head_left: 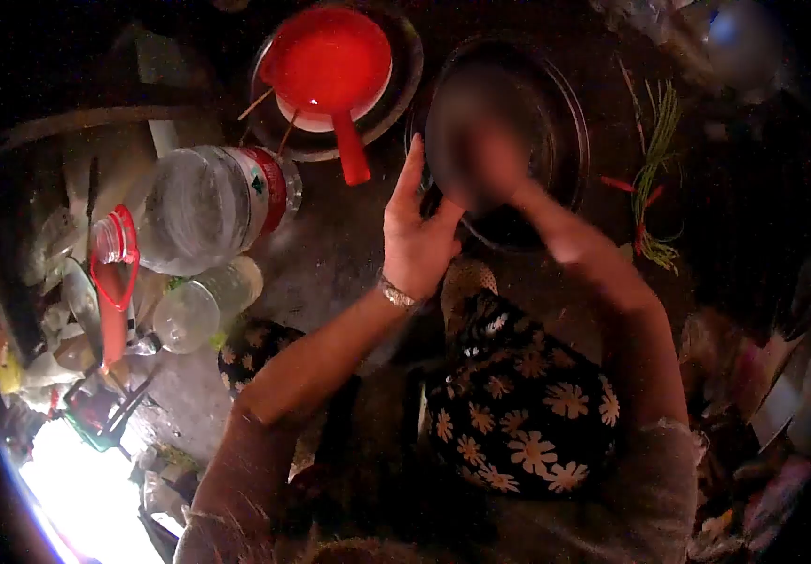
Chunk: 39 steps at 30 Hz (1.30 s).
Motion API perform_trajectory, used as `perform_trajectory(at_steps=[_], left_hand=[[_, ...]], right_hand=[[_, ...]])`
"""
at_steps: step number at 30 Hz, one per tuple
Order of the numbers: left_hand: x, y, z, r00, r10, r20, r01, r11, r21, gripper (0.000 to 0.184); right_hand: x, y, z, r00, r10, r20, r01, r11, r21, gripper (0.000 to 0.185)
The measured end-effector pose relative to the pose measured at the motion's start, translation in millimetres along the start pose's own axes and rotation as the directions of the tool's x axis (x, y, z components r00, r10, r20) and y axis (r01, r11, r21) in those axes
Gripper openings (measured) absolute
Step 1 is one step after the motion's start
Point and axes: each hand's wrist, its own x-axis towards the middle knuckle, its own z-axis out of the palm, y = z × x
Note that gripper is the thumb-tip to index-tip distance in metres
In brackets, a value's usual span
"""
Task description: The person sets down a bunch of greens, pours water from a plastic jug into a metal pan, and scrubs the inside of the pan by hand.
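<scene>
My left hand (417,235), with a metal-banded watch or bracelet on its wrist, is at the near left rim of a dark round pan or basin (570,122). Its thumb and a finger straddle that rim, and the rest of the fingers are hidden. My right hand (499,160) reaches over the middle of the pan. A blurred patch covers its fingers, so whatever they hold or touch cannot be made out. Further left, a red dipper (330,56) with its handle towards me rests over another round vessel (408,80).
To the left lie a large clear plastic bottle (203,209), a smaller cloudy container (189,315) and a red-handled jug neck (116,254). Green stalks with red bits (654,179) lie on the floor at right. Flower-patterned cloth (527,423) covers my knee.
</scene>
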Motion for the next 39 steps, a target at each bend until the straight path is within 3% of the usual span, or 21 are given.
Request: perform_trajectory(at_steps=[2,4,5,6,8,10,12,14,16,18,20,21,24,25,28,29,32,33,35,36,39], left_hand=[[4,0,-4,0.999,0.048,0.015,-0.048,0.998,0.032,0.067],[-7,-8,-7,0.997,0.075,0.028,-0.076,0.997,0.021,0.067],[-5,-7,-3,0.998,0.043,0.034,-0.04,0.996,-0.085,0.068],[-4,-5,0,0.998,0.03,0.048,-0.023,0.99,-0.14,0.068],[-5,-4,1,0.999,0.025,0.033,-0.023,0.996,-0.086,0.068],[1,-5,-1,0.999,0.039,0.001,-0.039,0.999,0.029,0.069],[-3,-5,0,1.0,0.007,0.022,-0.006,0.999,-0.05,0.069],[-6,-3,1,0.998,-0.029,0.051,0.033,0.996,-0.082,0.069],[-3,-9,1,0.998,0.048,0.044,-0.046,0.998,-0.042,0.068],[0,-8,0,0.996,0.091,0.015,-0.091,0.996,-0.002,0.068],[-1,-7,-3,0.997,0.072,0.028,-0.073,0.997,0.03,0.068],[-1,-4,-1,0.998,0.053,0.039,-0.053,0.998,0.02,0.068],[-2,3,1,0.999,-0.011,0.034,0.01,1.0,0.018,0.068],[-1,3,1,0.999,-0.024,0.025,0.024,1.0,0.019,0.068],[-8,-5,-6,1.0,0.023,0.014,-0.024,0.997,0.069,0.068],[-4,-5,-5,1.0,0.017,0.014,-0.018,0.996,0.085,0.068],[2,-4,-2,1.0,0.014,0.011,-0.015,0.997,0.08,0.068],[5,-7,-6,0.998,0.048,0.041,-0.051,0.996,0.076,0.066],[7,-10,-11,0.996,0.061,0.06,-0.066,0.994,0.086,0.064],[1,-9,-11,0.999,0.038,0.034,-0.042,0.992,0.118,0.066],[4,0,-1,0.997,0.058,0.051,-0.063,0.993,0.098,0.068]], right_hand=[[-1,8,16,0.975,-0.153,-0.158,0.145,0.987,-0.066,0.02],[7,-15,-56,0.998,-0.021,0.054,0.016,0.995,0.095,0.02],[23,-31,-82,0.977,0.141,0.159,-0.143,0.99,-0.002,0.021],[17,-21,-66,0.979,0.146,0.145,-0.147,0.989,-0.007,0.021],[-2,4,-16,0.992,0.03,0.121,-0.032,0.999,0.02,0.022],[4,-47,-77,0.983,-0.14,0.115,0.137,0.99,0.035,0.024],[17,-28,-78,0.939,0.22,0.265,-0.222,0.975,-0.025,0.025],[24,-23,-86,0.936,0.289,0.202,-0.283,0.957,-0.059,0.025],[5,-5,-43,0.978,0.142,0.152,-0.121,0.983,-0.139,0.024],[-7,0,-16,0.969,-0.183,-0.166,0.185,0.983,-0.001,0.024],[-3,-21,-62,0.996,-0.086,0.036,0.082,0.992,0.097,0.024],[19,-35,-87,0.92,0.278,0.277,-0.272,0.96,-0.059,0.022],[5,-24,-71,0.983,0.097,0.158,-0.108,0.992,0.063,0.022],[-2,-52,-90,0.973,-0.005,0.229,-0.019,0.995,0.103,0.021],[-3,-41,-72,0.997,-0.005,0.071,-0.009,0.98,0.2,0.021],[12,-40,-91,0.931,0.187,0.314,-0.201,0.979,0.015,0.021],[7,-31,-77,0.943,0.195,0.271,-0.219,0.974,0.061,0.021],[-2,-36,-62,0.927,0.2,0.317,-0.188,0.98,-0.069,0.02],[-14,-48,-72,0.984,-0.017,0.18,0.004,0.997,0.077,0.021],[-14,-42,-78,0.942,0.134,0.308,-0.159,0.986,0.058,0.022],[2,9,-64,0.916,0.273,0.295,-0.277,0.96,-0.029,0.023]])
